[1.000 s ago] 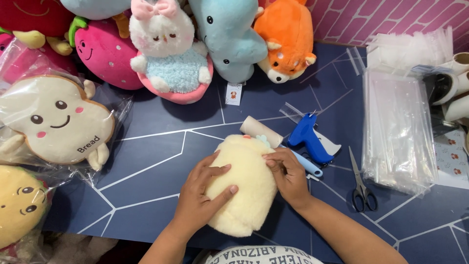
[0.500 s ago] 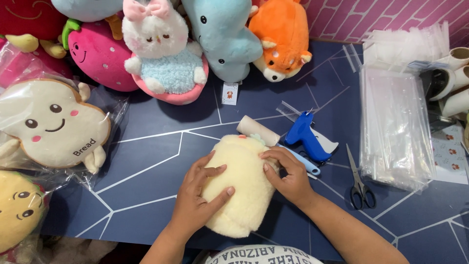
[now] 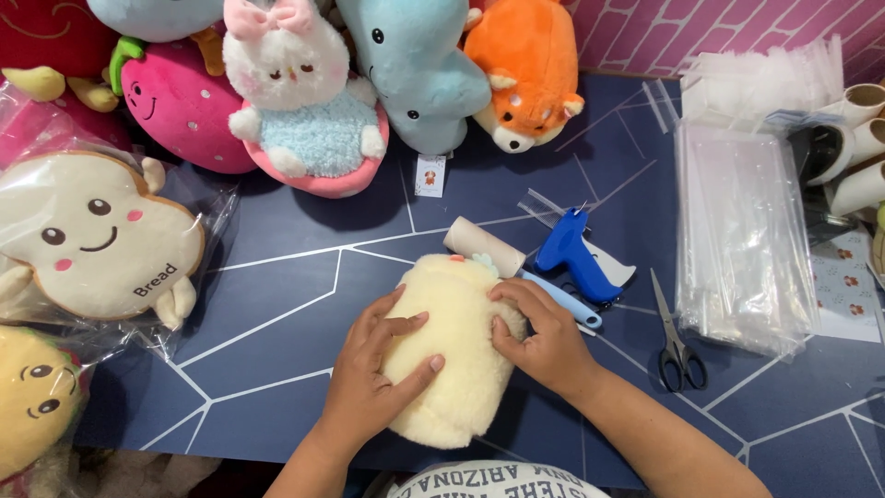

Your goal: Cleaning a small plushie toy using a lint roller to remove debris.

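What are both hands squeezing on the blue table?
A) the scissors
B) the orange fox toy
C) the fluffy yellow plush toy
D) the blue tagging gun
C: the left hand and the right hand both press on the fluffy yellow plush toy; the other things lie untouched.

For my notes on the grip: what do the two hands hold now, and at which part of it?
Both hands hold the cream plush toy on the table: left hand flat on its left side and middle, right hand pressing its upper right edge.
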